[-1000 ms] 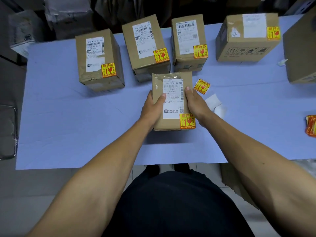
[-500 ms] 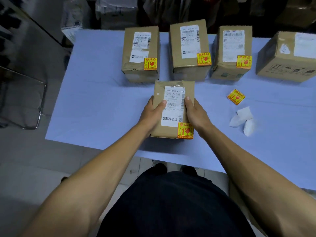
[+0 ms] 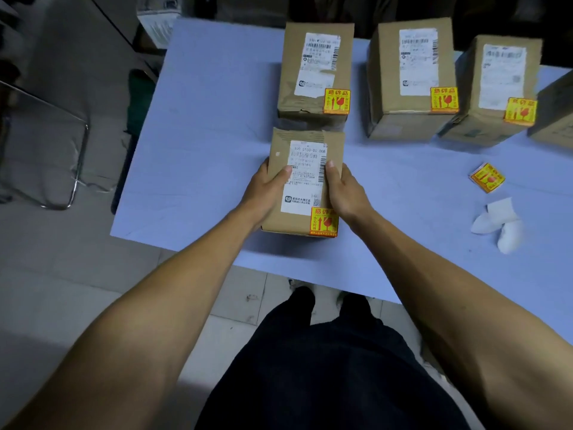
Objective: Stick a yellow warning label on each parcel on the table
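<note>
Far to my left, off the table [image 3: 198, 125], a metal-framed chair [image 3: 74, 169] stands on the grey floor, dim and partly cut by the frame edge. My left hand [image 3: 263, 193] is clamped on the left side of the parcel [image 3: 305, 184] in front of me, thumb laid over the edge of its white shipping slip [image 3: 305, 178] while the other fingers wrap down the side and out of sight. The box sits near the table's left end, its far edge just short of the first box in the back row [image 3: 314, 71]; I cannot tell whether the two touch. My right hand [image 3: 345, 193] presses the opposite side the same way, thumb on top, the rest hidden behind the cardboard, so the parcel is pinched between both palms. Its yellow warning label [image 3: 324, 222] is stuck at the near right corner, partly under the heel of my right hand. The print on the slip is too blurred to read beyond a few digits. Behind, the first box carries its own yellow label [image 3: 337, 101], the second box [image 3: 409, 85] has one [image 3: 444, 100] too, and so does the third box [image 3: 493, 91], though its sticker [image 3: 520, 110] is smeared. A fourth box [image 3: 555, 116] is cut off at the right edge. On the bare cloth to the right lies a loose yellow label [image 3: 487, 177], and nearer me some crumpled white scraps [image 3: 499, 225], probably peeled backing paper.
</note>
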Demonstrator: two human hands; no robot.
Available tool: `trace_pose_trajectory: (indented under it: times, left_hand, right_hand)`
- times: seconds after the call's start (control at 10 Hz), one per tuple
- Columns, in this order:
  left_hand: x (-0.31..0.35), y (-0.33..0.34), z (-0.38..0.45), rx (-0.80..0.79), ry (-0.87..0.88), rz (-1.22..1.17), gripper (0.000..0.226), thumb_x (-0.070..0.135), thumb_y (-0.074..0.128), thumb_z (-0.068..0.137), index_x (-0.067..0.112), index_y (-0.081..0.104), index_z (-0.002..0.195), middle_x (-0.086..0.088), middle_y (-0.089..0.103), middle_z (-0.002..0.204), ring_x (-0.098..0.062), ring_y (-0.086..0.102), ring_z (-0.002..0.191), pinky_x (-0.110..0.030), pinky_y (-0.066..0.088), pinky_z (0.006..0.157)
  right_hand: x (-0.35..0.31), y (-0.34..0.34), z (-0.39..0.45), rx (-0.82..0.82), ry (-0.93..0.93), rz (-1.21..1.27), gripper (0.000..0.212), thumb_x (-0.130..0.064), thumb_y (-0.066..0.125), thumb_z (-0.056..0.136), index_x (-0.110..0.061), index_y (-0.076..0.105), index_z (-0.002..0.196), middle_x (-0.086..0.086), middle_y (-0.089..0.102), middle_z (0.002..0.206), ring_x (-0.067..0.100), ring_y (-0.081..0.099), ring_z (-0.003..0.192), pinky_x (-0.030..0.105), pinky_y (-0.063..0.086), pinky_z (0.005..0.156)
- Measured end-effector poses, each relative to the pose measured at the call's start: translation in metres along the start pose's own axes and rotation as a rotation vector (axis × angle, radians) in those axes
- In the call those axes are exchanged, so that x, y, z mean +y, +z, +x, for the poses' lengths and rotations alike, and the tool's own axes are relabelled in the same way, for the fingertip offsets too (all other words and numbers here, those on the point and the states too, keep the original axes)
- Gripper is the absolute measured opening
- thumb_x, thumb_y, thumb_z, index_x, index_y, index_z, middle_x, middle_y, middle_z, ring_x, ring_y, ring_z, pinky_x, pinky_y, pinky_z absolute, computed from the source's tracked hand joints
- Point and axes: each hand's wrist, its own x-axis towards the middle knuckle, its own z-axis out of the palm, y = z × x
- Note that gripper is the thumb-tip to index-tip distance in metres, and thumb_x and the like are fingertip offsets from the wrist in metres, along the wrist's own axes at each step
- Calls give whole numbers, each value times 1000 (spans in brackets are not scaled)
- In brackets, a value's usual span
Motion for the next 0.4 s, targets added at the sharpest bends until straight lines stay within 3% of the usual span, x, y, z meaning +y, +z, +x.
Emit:
trace_pose_trajectory:
  times: [0.2,0.3,0.4]
  left_hand:
    - [0,-6,4,-4,12,60,42,44,57,95,30,54,135,6,70,122,-13,68,108,-41,52,101]
    - [2,-8,3,-15,-18,168,57,58,56,86,32,51,137,6,67,127,-18,65,114,-43,49,104]
    - [23,-11,6,62,3,409,80,56,61,88,23,30,154,-6,48,150,-28,48,135,-44,41,111]
  right_hand:
    - [-8,-3,-7,-3,20,18,67,-72,25,94,-28,47,140,1,62,138,27,59,123,49,44,107]
    - [-9,-14,-12,-27,61,-37,95,-86,19,78,-27,44,148,2,54,148,27,51,134,49,38,114]
    - [-14,-36,-22,34,43,-131,82,-73,25,94,-19,33,156,5,36,161,28,34,147,42,26,121]
